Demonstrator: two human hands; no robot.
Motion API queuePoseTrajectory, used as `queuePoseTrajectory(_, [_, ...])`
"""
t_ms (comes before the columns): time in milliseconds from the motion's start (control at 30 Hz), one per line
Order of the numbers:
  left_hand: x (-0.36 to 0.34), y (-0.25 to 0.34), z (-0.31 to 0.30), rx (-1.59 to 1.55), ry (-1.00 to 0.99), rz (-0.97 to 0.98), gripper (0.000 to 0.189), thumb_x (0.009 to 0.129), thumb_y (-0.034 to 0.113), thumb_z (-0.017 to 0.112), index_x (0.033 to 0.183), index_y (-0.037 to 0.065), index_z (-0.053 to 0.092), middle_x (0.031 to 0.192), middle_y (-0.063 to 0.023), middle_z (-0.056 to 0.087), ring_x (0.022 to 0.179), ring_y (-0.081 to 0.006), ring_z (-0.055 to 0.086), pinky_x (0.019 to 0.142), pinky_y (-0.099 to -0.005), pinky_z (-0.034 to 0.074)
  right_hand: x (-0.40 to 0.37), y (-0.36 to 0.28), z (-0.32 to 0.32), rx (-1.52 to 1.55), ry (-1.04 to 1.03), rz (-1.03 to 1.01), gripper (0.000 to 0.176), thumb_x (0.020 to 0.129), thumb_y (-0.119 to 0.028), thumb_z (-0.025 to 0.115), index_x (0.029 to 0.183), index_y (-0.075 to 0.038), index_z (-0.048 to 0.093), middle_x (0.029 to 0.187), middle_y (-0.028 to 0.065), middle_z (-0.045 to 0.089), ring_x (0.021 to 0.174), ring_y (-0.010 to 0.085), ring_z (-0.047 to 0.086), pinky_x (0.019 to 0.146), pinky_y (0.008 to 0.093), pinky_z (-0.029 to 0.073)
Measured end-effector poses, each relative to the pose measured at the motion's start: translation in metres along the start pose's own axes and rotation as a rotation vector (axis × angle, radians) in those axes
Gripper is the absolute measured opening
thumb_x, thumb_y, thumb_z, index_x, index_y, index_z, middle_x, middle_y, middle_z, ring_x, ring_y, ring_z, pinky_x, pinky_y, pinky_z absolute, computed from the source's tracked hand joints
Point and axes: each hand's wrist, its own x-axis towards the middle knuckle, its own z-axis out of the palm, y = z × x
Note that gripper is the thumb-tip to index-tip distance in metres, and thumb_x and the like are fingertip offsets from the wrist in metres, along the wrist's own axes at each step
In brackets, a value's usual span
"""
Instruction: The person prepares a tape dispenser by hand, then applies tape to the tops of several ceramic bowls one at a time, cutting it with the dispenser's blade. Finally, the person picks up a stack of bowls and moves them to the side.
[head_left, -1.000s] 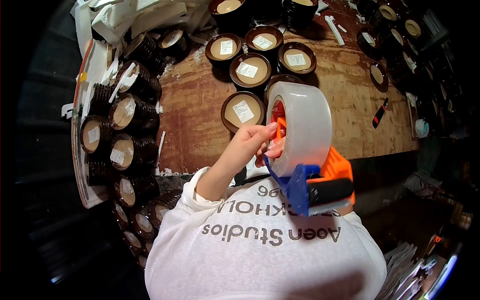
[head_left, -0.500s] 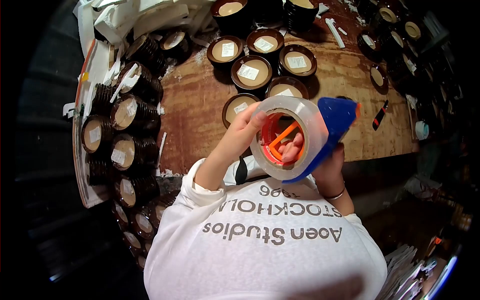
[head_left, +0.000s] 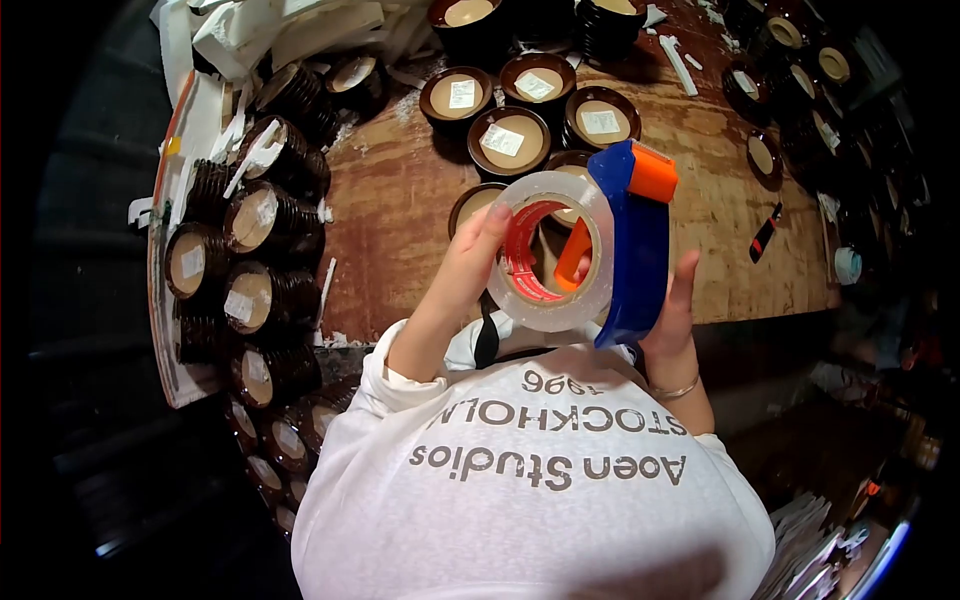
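Observation:
A wide roll of clear tape (head_left: 555, 315) with a red inner core is gripped at its left edge by my left hand (head_left: 472, 258), thumb on the near face. Against the roll's right side stands a blue tape dispenser (head_left: 638, 250) with orange parts. My right hand (head_left: 672, 325) is behind and right of the dispenser, holding it; its thumb points up and some fingertips show through the roll's centre. Just beyond the roll are brown bowls (head_left: 509, 141) with white labels, partly covered by it.
Stacks of brown bowls (head_left: 250, 298) line the left side, and more stand at the far right. White foam pieces (head_left: 240, 40) lie at the back left. A red and black cutter (head_left: 765, 233) rests on the wooden table (head_left: 735, 285), right of the dispenser.
The blue dispenser has turned more upright, showing its orange end. The tape roll has shifted slightly left and up, and my right thumb now shows beside the dispenser.

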Motion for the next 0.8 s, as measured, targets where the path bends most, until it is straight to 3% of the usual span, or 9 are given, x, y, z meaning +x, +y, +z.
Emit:
queuePoseTrajectory(200, [-0.003,-0.004,0.003,-0.009,0.075,-0.038,0.05,0.092,0.043,0.037,0.115,0.0,0.048,0.101,-0.0055,0.057,0.087,-0.0093,0.054,0.075,-0.0233,0.045,0.002,-0.007,0.004,-0.107,0.047,-0.012,0.081,0.083,-0.067,0.019,0.127,-0.002,0.037,0.111,0.0093,0.055,0.098,0.0175,0.055,0.087,0.0309,0.044])
queuePoseTrajectory(267, [-0.006,-0.004,-0.003,-0.024,0.083,-0.216,0.051,0.091,0.047,0.038,0.109,0.002,0.05,0.088,-0.0041,0.058,0.073,-0.0089,0.056,0.066,-0.0227,0.047,0.005,-0.01,0.005,-0.129,0.091,-0.03,0.077,0.085,-0.065,0.018,0.124,-0.002,0.041,0.108,0.0069,0.057,0.096,0.0152,0.056,0.086,0.0294,0.044])
queuePoseTrajectory(367, [-0.007,-0.009,-0.002,-0.045,0.143,-0.282,0.051,0.09,0.05,0.037,0.104,0.003,0.051,0.078,-0.0031,0.057,0.061,-0.0088,0.055,0.058,-0.0225,0.048,0.007,-0.014,-0.011,-0.146,0.016,-0.022,0.069,0.089,-0.059,0.017,0.119,-0.003,0.047,0.102,0.0026,0.058,0.092,0.0106,0.056,0.083,0.0266,0.044])
queuePoseTrajectory(433, [-0.007,-0.013,-0.001,-0.054,0.164,-0.291,0.05,0.09,0.049,0.037,0.103,0.004,0.052,0.077,-0.0034,0.057,0.062,-0.009,0.056,0.058,-0.0229,0.048,0.009,-0.017,-0.021,-0.472,0.259,-0.008,0.065,0.091,-0.055,0.019,0.115,-0.004,0.05,0.098,0.0006,0.059,0.091,0.0076,0.054,0.083,0.0243,0.043])
queuePoseTrajectory(567, [-0.007,-0.03,-0.01,-0.051,0.135,-0.37,0.05,0.09,0.048,0.036,0.108,0.004,0.051,0.079,-0.0069,0.062,0.066,-0.0127,0.06,0.061,-0.0251,0.049,0.008,-0.027,-0.038,-0.589,0.24,-0.011,0.062,0.091,-0.054,0.023,0.116,-0.004,0.05,0.102,0.0017,0.058,0.094,0.0091,0.054,0.085,0.0243,0.042])
queuePoseTrajectory(633, [-0.007,-0.025,0.005,-0.117,0.253,-0.437,0.051,0.09,0.05,0.033,0.112,0.006,0.05,0.086,-0.0078,0.062,0.072,-0.0143,0.061,0.059,-0.0268,0.05,0.008,-0.033,-0.042,-0.525,0.476,-0.227,0.06,0.092,-0.051,0.027,0.118,-0.002,0.048,0.11,0.0043,0.055,0.1,0.0114,0.053,0.089,0.0252,0.039])
queuePoseTrajectory(667, [-0.008,-0.023,0.01,-0.182,0.369,-0.504,0.053,0.09,0.052,0.03,0.116,0.009,0.048,0.093,-0.0088,0.061,0.078,-0.0159,0.062,0.058,-0.0285,0.05,0.005,-0.039,-0.039,-0.525,0.475,-0.222,0.06,0.092,-0.051,0.027,0.118,-0.002,0.048,0.11,0.0043,0.055,0.1,0.0114,0.053,0.089,0.0252,0.039])
queuePoseTrajectory(733, [-0.009,-0.033,-0.003,-0.214,0.256,-0.515,0.055,0.089,0.053,0.029,0.122,0.012,0.045,0.101,-0.0087,0.061,0.086,-0.0192,0.062,0.057,-0.0312,0.051,0.003,-0.054,-0.022,-0.764,0.514,-0.265,0.063,0.091,-0.051,0.029,0.123,0.002,0.042,0.12,0.0084,0.048,0.108,0.0152,0.048,0.093,0.0274,0.036])
queuePoseTrajectory(800, [-0.012,-0.033,-0.002,-0.411,0.298,-0.547,0.054,0.089,0.054,0.03,0.12,0.013,0.047,0.099,-0.0065,0.061,0.083,-0.0185,0.062,0.057,-0.032,0.051,0.016,-0.039,-0.066,-0.877,0.506,-0.36,0.056,0.091,-0.048,0.037,0.116,0.001,0.043,0.111,0.0064,0.05,0.101,0.0156,0.047,0.089,0.0273,0.037])
